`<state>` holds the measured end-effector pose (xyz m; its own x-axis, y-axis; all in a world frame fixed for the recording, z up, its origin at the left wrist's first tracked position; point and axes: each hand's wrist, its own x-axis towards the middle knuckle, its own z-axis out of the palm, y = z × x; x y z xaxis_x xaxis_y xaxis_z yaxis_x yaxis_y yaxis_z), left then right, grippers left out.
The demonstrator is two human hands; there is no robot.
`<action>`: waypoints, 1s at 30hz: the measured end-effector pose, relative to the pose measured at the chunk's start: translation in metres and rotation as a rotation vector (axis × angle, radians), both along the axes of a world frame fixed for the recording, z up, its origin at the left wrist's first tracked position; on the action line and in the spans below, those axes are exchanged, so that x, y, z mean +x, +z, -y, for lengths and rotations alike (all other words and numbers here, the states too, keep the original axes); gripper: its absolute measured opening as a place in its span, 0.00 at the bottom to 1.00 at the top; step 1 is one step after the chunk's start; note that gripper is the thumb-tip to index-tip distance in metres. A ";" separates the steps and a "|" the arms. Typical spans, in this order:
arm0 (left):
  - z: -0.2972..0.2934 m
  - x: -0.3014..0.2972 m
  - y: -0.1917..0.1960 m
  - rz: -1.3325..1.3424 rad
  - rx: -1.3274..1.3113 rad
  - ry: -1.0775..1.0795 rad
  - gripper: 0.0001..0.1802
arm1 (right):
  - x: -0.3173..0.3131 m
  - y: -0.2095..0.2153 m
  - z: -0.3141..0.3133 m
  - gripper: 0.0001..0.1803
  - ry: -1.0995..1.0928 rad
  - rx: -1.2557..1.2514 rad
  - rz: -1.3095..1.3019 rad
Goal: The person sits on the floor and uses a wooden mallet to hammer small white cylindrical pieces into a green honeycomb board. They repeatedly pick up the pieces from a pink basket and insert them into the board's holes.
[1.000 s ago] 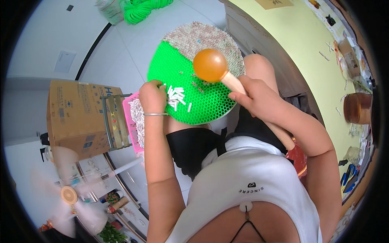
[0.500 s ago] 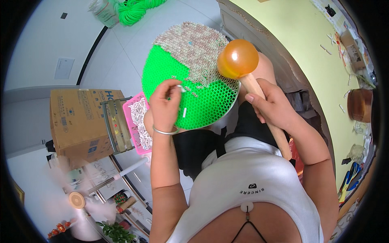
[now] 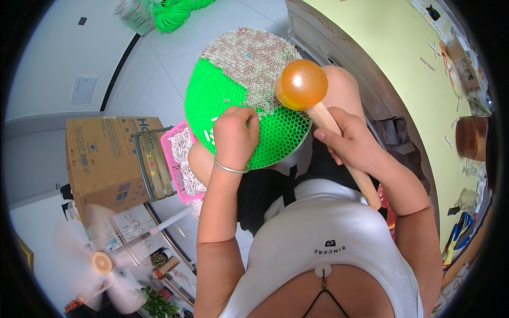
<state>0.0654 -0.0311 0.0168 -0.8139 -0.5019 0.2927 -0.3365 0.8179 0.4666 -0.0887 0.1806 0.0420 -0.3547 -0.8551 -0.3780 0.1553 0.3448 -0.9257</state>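
A round green honeycomb board (image 3: 207, 87) rests over my knees. Its far side is packed with pinkish-white tube ends (image 3: 249, 55); green cells show on the left and near parts. My left hand (image 3: 237, 135) is over the board's near half, its fingers pinched at the edge of the filled area; what they hold is mostly hidden. Beside that hand, several loose white tubes (image 3: 207, 135) lie on the green cells. My right hand (image 3: 352, 139) is wrapped round the wooden handle of a mallet (image 3: 302, 85). The mallet's amber ball head is over the board's right rim.
To the left stands a pink basket (image 3: 170, 151) heaped with white tubes, next to a cardboard box (image 3: 111, 159). A fan (image 3: 102, 262) turns at the lower left. A pale yellow tabletop (image 3: 392, 58) with small items curves along the right. Green cord (image 3: 172, 16) lies on the far floor.
My left hand has moved right and turned over the board. More loose white tubes show to its left. The mallet head has shifted slightly left and nearer, still in my right hand.
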 end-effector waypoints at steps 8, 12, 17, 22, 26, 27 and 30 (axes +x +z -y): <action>-0.006 -0.005 -0.009 0.069 -0.123 0.033 0.02 | 0.005 -0.001 0.001 0.15 0.015 -0.010 -0.006; -0.001 0.002 -0.003 -0.013 0.028 0.006 0.03 | 0.012 0.004 0.009 0.14 0.092 0.022 -0.020; 0.034 0.047 0.017 -0.204 0.341 0.407 0.09 | 0.022 0.030 0.026 0.17 0.218 -0.106 -0.281; 0.062 0.075 0.015 0.055 0.114 0.440 0.09 | 0.026 0.001 0.038 0.21 0.280 -0.104 -0.694; 0.060 0.079 0.001 0.127 0.073 0.352 0.10 | 0.016 0.009 0.034 0.21 0.220 0.017 -0.537; 0.056 0.075 -0.002 0.125 0.064 0.335 0.11 | 0.012 0.015 0.032 0.21 0.191 0.037 -0.436; 0.053 0.064 -0.009 0.128 0.073 0.283 0.10 | 0.010 0.021 0.018 0.19 0.076 0.040 -0.245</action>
<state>0.1292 -0.0843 0.0081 -0.6667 -0.7297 0.1518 -0.6060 0.6493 0.4595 -0.0788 0.1626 0.0626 -0.3752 -0.8688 -0.3231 -0.0995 0.3843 -0.9178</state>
